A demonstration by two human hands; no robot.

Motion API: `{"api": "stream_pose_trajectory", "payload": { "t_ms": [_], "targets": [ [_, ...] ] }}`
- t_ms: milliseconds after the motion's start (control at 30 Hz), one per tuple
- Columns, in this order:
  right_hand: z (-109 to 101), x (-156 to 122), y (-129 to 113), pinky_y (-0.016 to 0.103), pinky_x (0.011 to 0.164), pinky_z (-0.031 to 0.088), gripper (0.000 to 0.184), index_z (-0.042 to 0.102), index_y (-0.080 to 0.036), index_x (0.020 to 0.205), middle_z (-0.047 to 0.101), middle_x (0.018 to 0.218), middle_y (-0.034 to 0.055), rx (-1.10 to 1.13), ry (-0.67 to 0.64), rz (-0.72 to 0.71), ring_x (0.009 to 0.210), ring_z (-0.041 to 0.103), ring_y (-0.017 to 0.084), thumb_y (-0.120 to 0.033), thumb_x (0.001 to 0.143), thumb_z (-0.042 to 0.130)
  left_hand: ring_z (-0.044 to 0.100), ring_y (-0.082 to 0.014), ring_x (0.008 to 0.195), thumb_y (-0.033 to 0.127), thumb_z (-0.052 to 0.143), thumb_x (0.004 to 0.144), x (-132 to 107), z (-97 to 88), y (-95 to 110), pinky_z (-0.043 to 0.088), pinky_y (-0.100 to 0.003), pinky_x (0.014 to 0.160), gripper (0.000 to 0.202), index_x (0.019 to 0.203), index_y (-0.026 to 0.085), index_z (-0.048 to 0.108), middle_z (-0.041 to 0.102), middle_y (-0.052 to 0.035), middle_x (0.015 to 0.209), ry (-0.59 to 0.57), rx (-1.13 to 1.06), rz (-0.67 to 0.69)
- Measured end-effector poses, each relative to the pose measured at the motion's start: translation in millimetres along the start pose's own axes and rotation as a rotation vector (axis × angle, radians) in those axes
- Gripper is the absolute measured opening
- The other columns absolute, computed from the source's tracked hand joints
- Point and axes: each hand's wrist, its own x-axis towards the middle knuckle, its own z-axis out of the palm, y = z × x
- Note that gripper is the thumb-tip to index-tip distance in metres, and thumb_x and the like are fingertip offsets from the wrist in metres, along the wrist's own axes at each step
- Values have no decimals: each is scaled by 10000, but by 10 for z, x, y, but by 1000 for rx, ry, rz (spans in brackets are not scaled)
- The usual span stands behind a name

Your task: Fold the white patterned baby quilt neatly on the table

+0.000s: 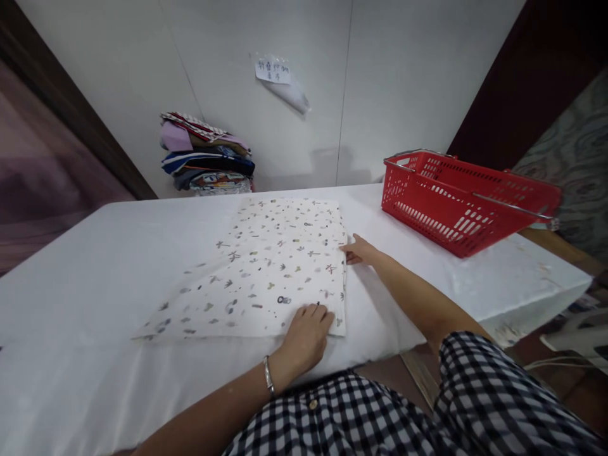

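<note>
A white cloth [266,272] printed with small grey, green and brown motifs lies folded in layers on the white-covered table. Its lower left part flares out into a slanted corner. My left hand [306,332], with a silver bracelet at the wrist, rests palm down on the cloth near its front right corner, fingers lightly bent over the fabric. At the middle of the cloth's right edge is my right hand [363,251]. Its thumb and index finger are apart, and the fingertips touch the layered edge; the lower fingers are partly hidden.
A red plastic basket [441,206] with metal handles stands at the table's right. Against the wall at the back left is a stack of folded clothes [206,155]. A paper label [273,69] is stuck to the wall. The white table [85,297] has its front edge close to my body.
</note>
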Motion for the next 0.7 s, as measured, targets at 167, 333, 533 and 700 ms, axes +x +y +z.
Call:
{"api": "stream_pose_trajectory", "payload": {
  "t_ms": [167, 333, 533, 700],
  "targets": [
    [146, -373, 199, 295, 504, 560, 1157, -18, -261, 1499, 686, 723, 24, -4, -83, -20, 534, 639, 169, -274, 686, 806, 485, -237, 983, -8, 440, 723, 26, 38, 52, 395, -391, 837, 503, 1180, 193, 494, 540, -78, 1115, 43, 11, -20],
    [347, -793, 378, 257, 467, 528, 1090, 105, -297, 1483, 681, 767, 9, 18, -183, -106, 553, 622, 159, -318, 652, 810, 481, -243, 987, 31, 462, 751, 36, 80, 73, 401, -395, 837, 443, 1166, 188, 482, 534, -74, 1122, 102, 16, -56],
    [595, -1242, 653, 230, 433, 444, 1200, -43, -253, 1513, 669, 805, 15, 114, -252, -109, 520, 570, 142, -351, 651, 785, 473, -257, 998, 212, 597, 768, 17, 166, 59, 406, -420, 866, 296, 1046, 185, 498, 530, -68, 1074, 173, -60, -134],
    [731, -1430, 679, 232, 473, 392, 1147, 23, -254, 1523, 580, 627, -56, 210, -224, -142, 496, 523, 136, -349, 647, 757, 482, -261, 992, 206, 635, 727, 13, 247, 56, 419, -433, 863, 357, 1049, 181, 484, 522, -74, 1083, 221, -65, -168]
  ]
}}
